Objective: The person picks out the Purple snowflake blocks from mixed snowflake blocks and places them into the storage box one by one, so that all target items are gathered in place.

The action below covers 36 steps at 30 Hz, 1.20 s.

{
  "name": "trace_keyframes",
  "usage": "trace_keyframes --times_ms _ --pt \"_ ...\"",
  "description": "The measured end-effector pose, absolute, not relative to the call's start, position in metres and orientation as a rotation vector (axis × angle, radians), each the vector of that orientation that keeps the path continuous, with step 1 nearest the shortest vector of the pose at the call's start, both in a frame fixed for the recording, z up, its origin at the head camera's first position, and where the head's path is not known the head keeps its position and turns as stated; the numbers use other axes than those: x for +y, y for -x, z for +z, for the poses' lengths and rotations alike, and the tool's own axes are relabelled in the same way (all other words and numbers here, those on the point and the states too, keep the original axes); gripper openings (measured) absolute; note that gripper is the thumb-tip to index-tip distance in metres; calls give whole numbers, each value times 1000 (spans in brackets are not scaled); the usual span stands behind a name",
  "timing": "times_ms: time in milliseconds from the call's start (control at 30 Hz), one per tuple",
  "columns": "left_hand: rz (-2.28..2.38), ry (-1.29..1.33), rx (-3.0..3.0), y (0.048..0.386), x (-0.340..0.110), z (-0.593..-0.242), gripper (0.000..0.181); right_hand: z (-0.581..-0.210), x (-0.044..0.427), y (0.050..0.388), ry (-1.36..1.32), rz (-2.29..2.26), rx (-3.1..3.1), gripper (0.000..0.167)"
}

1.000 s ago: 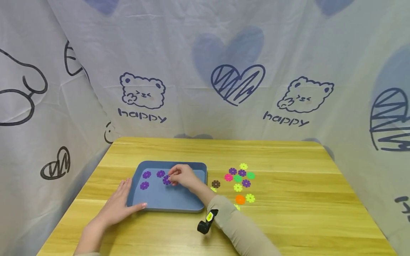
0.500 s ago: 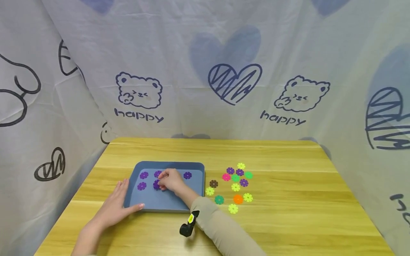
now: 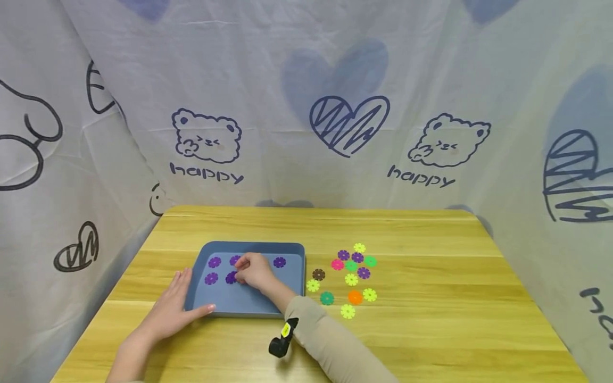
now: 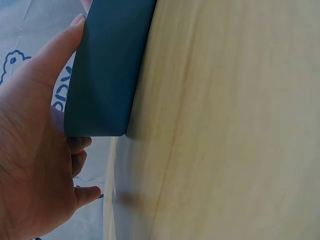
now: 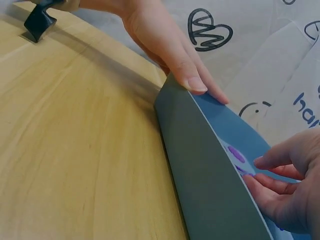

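Note:
Inside the blue tray (image 3: 217, 298), my right hand (image 3: 257, 272) pinches a purple snowflake disc (image 3: 230, 277) low over the tray floor, its far side partly covered by my fingertips. Several more purple discs lie flat in the tray, such as one disc (image 3: 214, 261) at the back left and another (image 3: 280, 262) at the back right. My left hand (image 3: 167, 313) rests on the tray's front left corner, fingers straight along the left side and thumb on the front rim. In the left wrist view, this hand (image 4: 37, 135) touches the tray's wall (image 4: 107, 75).
Right of the tray, loose snowflake discs in several colours lie on the wooden table (image 3: 431, 298), among them a brown disc (image 3: 318, 274), a teal disc (image 3: 327, 298), an orange disc (image 3: 355, 297) and a purple disc (image 3: 364, 273). A printed curtain (image 3: 278, 175) hangs behind.
My right hand has moved left and toward me in the tray with the purple disc, then slowed almost to a stop. The back right disc has come into sight. My left hand stays put.

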<state>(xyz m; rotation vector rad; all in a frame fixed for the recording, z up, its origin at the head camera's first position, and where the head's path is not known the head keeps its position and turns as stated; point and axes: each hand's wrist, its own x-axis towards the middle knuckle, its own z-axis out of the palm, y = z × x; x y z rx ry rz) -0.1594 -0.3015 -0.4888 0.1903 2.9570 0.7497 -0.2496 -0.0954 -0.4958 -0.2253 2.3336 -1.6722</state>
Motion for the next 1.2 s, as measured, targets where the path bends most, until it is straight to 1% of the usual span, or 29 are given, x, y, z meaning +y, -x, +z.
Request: trace_keyframes --times_ms 133,267,400,600,767,967,1033,1200 --pt "746 -186 2953 159 -302 -488 115 -489 -89 246 310 -1598 2418 17" --pt "733 -188 2958 160 -301 -487 115 -473 -72 242 423 -1580 2438 21" --pt "724 -188 2960 159 -301 -486 115 -459 -47 238 510 -1634 2400 22" --pt "735 -200 2959 158 -300 -484 114 -446 -2 230 539 -1698 2385 21" --pt "730 -212 2967 161 -301 -485 115 -453 38 227 511 -1753 2453 21" --pt "717 -217 2966 163 -300 -485 115 -462 80 220 399 -1862 2552 24" --pt "717 -214 2961 162 -300 -485 115 -466 91 218 344 -1858 2627 24" --pt "728 -211 2956 159 -301 -487 114 -485 117 218 100 -1826 2780 25"
